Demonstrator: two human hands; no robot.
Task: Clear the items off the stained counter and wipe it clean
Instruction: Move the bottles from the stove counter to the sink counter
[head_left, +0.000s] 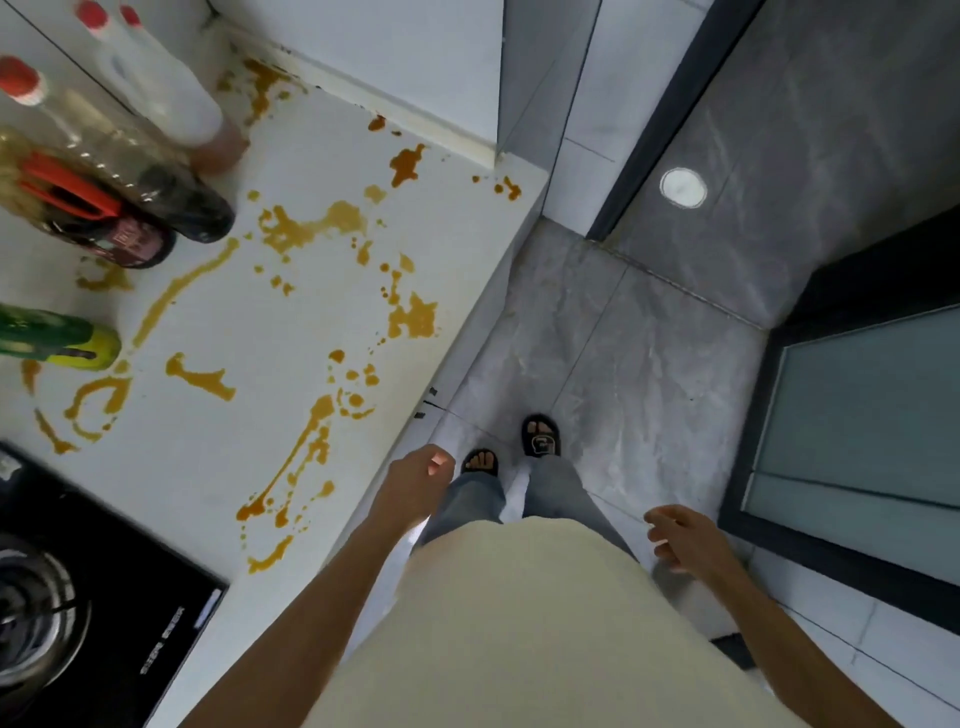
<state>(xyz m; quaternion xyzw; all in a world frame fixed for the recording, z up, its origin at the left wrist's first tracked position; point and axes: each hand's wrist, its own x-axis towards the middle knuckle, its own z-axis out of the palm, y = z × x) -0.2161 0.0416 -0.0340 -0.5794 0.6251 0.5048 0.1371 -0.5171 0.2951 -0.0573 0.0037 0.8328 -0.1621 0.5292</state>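
The white counter (457, 249) is streaked and spotted with orange-brown stains (410, 312). At its left stand a white bottle with a red cap (161, 88), a clear oil bottle with a red cap and orange handle (78, 171), a dark bottle (192, 208) and a green bottle (57, 338). My left hand (415, 483) hangs just past the counter's front edge, fingers loosely curled, holding nothing. My right hand (675, 535) hangs over the floor, also loosely curled with nothing in it.
A black gas hob (104, 571) fills the counter's lower left. Grey tiled floor (623, 338) lies to the right, with a dark door frame (670, 109) and a frosted glass panel (857, 415). My sandalled feet (540, 436) stand close to the counter.
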